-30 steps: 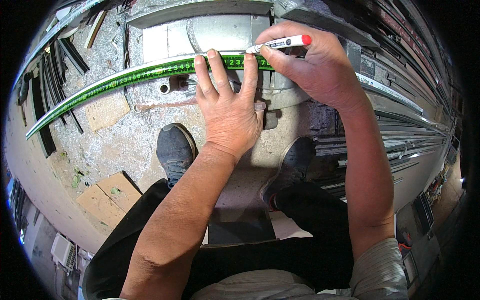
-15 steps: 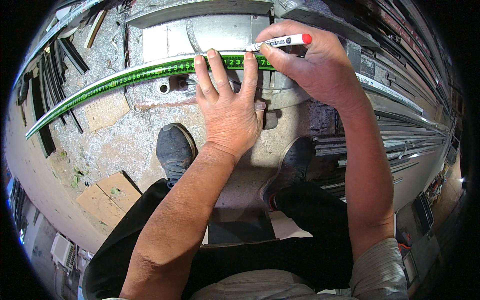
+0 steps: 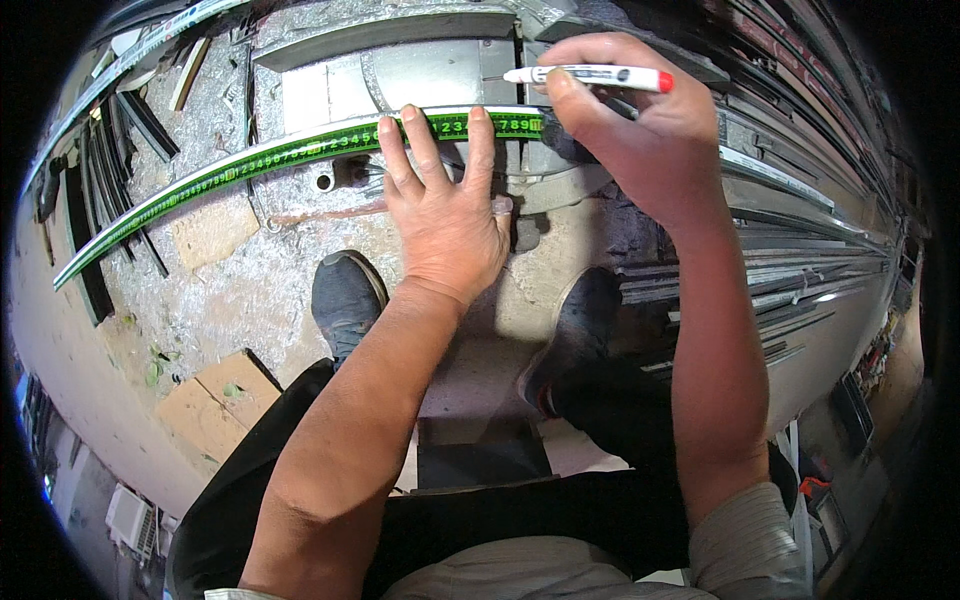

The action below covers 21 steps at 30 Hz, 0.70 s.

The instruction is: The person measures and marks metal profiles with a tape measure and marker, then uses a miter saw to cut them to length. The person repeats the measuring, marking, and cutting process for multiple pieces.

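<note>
A green tape measure (image 3: 265,160) with a numbered scale runs in an arc along a pale, narrow strip (image 3: 215,165). My left hand (image 3: 445,215) lies across the tape with its fingers spread, fingertips touching the tape and the strip's edge. Its thumb points aside, below the tape. My right hand (image 3: 640,130) pinches a white marker (image 3: 600,77) with a red end between thumb and fingers. The marker's tip points left, above a grey metal plate (image 3: 440,75) just beyond the tape. Behind my right hand, the tape's right end is hidden.
A grey metal bar (image 3: 390,30) lies beyond the plate. Long metal profiles (image 3: 750,280) are stacked at the right, and dark strips (image 3: 95,180) lie at the left. A short round tube (image 3: 324,182) sits below the tape. Flattened cardboard (image 3: 220,400) rests by my left leg.
The marker's tip has left the strip's edge by my left fingers and moved farther away from me, over the metal plate. My left hand has shifted slightly left, still on the tape.
</note>
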Tool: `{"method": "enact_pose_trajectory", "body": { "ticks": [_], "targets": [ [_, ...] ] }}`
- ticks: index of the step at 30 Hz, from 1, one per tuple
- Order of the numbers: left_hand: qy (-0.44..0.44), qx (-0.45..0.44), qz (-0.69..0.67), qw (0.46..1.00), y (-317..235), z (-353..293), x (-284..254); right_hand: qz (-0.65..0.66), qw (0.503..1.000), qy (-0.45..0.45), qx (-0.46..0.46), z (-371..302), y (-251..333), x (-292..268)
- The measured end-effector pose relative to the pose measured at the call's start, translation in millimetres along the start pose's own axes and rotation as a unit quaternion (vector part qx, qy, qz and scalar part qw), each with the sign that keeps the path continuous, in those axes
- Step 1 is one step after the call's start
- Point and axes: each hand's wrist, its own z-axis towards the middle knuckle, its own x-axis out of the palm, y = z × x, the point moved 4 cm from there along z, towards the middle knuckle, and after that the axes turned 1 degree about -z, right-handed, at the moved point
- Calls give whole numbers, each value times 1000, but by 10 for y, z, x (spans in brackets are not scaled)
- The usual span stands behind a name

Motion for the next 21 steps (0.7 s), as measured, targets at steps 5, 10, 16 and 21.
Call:
{"method": "enact_pose_trajectory", "body": {
  "ticks": [5,10,16,21],
  "targets": [
    [8,0,9,1000,11,-5,7,105,991,-82,31,-442,43,-114],
    [-2,8,13,1000,8,4,16,175,968,-90,154,-873,81,64],
    [8,5,19,1000,2,7,1,218,949,-68,219,-1026,-26,204],
    [12,-1,32,999,13,-1,6,191,955,-49,223,-980,21,248]
  ]
}}
